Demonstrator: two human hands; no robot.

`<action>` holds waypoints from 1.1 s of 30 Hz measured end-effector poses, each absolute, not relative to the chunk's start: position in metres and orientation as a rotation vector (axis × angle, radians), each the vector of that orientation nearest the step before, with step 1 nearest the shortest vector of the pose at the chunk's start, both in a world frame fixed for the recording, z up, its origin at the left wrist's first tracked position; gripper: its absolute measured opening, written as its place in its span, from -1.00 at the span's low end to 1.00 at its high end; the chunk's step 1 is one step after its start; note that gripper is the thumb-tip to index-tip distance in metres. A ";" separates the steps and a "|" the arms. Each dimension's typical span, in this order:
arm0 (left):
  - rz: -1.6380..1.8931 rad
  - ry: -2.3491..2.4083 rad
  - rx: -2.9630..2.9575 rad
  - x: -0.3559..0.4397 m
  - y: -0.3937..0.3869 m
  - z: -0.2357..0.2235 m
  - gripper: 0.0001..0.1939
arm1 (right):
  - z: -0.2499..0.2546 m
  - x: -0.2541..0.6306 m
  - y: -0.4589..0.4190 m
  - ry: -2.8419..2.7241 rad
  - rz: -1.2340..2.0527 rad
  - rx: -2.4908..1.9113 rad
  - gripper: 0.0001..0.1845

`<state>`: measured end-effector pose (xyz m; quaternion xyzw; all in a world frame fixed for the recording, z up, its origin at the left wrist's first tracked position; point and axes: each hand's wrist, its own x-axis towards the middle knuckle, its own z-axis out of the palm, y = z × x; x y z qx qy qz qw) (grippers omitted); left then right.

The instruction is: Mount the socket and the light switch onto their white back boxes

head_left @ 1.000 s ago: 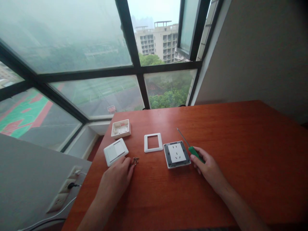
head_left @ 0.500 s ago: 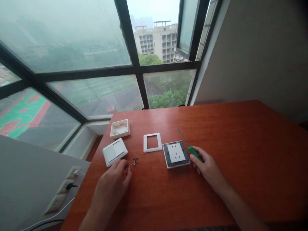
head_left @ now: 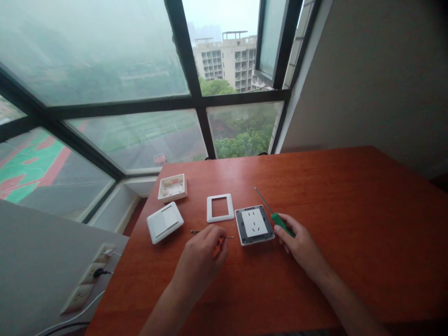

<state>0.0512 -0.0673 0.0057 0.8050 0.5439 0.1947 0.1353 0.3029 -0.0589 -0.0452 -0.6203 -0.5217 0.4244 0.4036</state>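
Observation:
My left hand point(head_left: 206, 247) is closed, its thumb and fingertips pinching a thin screw point(head_left: 230, 237) that points right. Partly hidden behind that hand lie several loose screws point(head_left: 194, 232). My right hand point(head_left: 297, 238) is wrapped around the green handle of a screwdriver point(head_left: 280, 223), whose metal shaft slants up and left over the table. Just left of the screwdriver handle, between my hands, sits a wall socket point(head_left: 255, 224) with a white slotted centre and a dark surround. Above my left hand a white cover frame point(head_left: 230, 208) lies flat.
A white switch panel point(head_left: 165, 223) lies left of my left hand, with an open white mounting box point(head_left: 172, 188) behind it. Everything rests on a reddish wooden table point(head_left: 336, 200). Windows stand beyond it; wall outlets with cords point(head_left: 91, 273) are at lower left.
My left hand has moved right, away from the switch panel and toward the socket, carrying the screw. My right hand keeps its hold on the screwdriver, and the view has shifted slightly.

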 end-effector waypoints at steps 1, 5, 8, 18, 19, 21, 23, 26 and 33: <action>0.583 1.557 2.333 0.054 -0.065 0.007 -0.92 | -0.046 0.303 -0.059 -1.317 1.102 -1.563 -0.57; 0.641 1.484 2.349 0.067 -0.053 0.014 -0.93 | -0.047 0.303 -0.058 -1.292 1.201 -1.546 -0.53; 0.616 1.433 2.375 0.079 -0.040 0.018 -0.94 | -0.047 0.303 -0.058 -1.282 1.224 -1.534 -0.53; 0.203 1.258 2.667 0.123 -0.008 0.027 -0.92 | -0.047 0.302 -0.057 -1.292 1.181 -1.503 -0.55; 0.176 1.254 2.684 0.125 -0.007 0.028 -0.91 | -0.048 0.302 -0.057 -1.294 1.174 -1.499 -0.55; 0.116 1.233 2.703 0.129 -0.004 0.030 -0.90 | -0.049 0.303 -0.057 -1.298 1.163 -1.492 -0.56; 0.048 1.204 2.711 0.131 -0.001 0.032 -0.90 | -0.050 0.303 -0.057 -1.300 1.158 -1.488 -0.57; -0.024 1.175 2.727 0.132 0.002 0.034 -0.88 | -0.048 0.302 -0.057 -1.301 1.158 -1.484 -0.57; -0.036 1.148 2.769 0.136 0.004 0.034 -0.85 | -0.045 0.301 -0.058 -1.311 1.166 -1.489 -0.59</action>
